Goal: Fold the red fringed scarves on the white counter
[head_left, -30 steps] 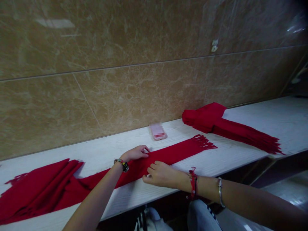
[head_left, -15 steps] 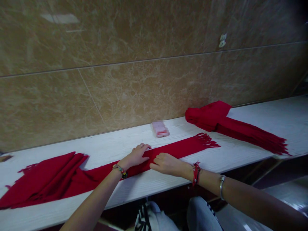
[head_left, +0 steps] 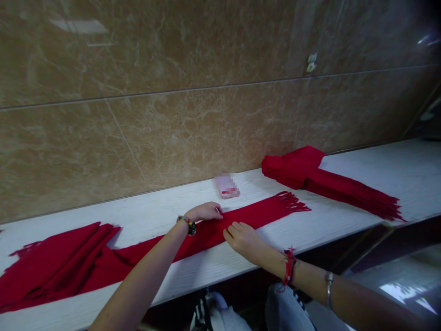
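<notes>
A long red scarf point(head_left: 203, 240) lies along the white bench top, flat and narrow in its middle, with a fringe at its right end. Its left part is gathered into loose, broad folds. My left hand point(head_left: 206, 211) is closed at the scarf's far edge, fingers curled and pinching the cloth. Opposite it, my right hand point(head_left: 244, 240) has its fingers bent over the near edge, closed on the fabric. The fingertips of both hands are partly hidden. Beyond them lies a small pinkish packet point(head_left: 225, 185), its face blurred out.
A second red scarf point(head_left: 303, 170), folded over itself with a fringed tail, rests at the right by the wall. The white bench top point(head_left: 372, 168) runs along a brown marble-tiled wall point(head_left: 193, 128) with a socket point(head_left: 312, 62). My knees point(head_left: 289, 308) are below the front edge.
My left hand has shifted right along the far edge, and its spread fingers have curled in. My right hand has moved slightly right and nearer to me. The view has shifted a little.
</notes>
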A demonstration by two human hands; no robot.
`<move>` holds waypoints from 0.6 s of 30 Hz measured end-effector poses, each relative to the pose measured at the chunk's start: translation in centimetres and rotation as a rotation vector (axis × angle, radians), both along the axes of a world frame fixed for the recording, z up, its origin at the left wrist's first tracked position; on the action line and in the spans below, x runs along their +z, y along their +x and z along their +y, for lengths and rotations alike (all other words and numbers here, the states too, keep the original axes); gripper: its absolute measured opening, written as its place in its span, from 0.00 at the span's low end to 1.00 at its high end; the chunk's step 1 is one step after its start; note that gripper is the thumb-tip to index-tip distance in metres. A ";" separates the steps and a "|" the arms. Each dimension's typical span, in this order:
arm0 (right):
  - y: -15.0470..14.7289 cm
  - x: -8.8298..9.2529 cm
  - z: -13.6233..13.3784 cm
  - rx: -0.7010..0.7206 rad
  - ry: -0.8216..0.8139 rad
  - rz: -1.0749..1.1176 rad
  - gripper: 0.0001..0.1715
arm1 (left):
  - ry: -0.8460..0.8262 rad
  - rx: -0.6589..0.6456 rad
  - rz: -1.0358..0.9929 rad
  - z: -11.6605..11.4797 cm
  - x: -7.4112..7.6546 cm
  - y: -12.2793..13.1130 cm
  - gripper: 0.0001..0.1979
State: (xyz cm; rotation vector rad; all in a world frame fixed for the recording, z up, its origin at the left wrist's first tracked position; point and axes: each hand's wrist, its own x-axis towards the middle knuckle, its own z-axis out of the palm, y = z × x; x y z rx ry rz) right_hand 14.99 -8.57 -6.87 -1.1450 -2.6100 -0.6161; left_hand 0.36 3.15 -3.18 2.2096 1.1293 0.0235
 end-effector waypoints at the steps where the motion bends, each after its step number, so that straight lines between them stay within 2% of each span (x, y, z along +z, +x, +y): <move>1: 0.1 0.0 -0.1 0.002 -0.005 0.001 0.08 | -0.017 0.008 -0.009 0.1 0.2 0.3 0.12; 4: 0.2 0.2 -0.2 0.006 -0.011 0.004 0.11 | -0.054 0.040 -0.042 0.0 0.6 0.5 0.16; 7: -0.5 0.3 0.0 0.028 -0.009 0.006 0.09 | -0.095 0.070 -0.073 -0.1 1.0 -0.4 0.20; 13: -2.0 -0.1 0.4 0.085 -0.007 0.039 0.05 | -0.226 0.109 -0.041 -0.2 1.0 -3.2 0.21; 18: -2.5 0.5 0.0 0.085 -0.007 0.045 0.06 | -0.243 0.130 -0.089 -0.3 1.5 -3.8 0.22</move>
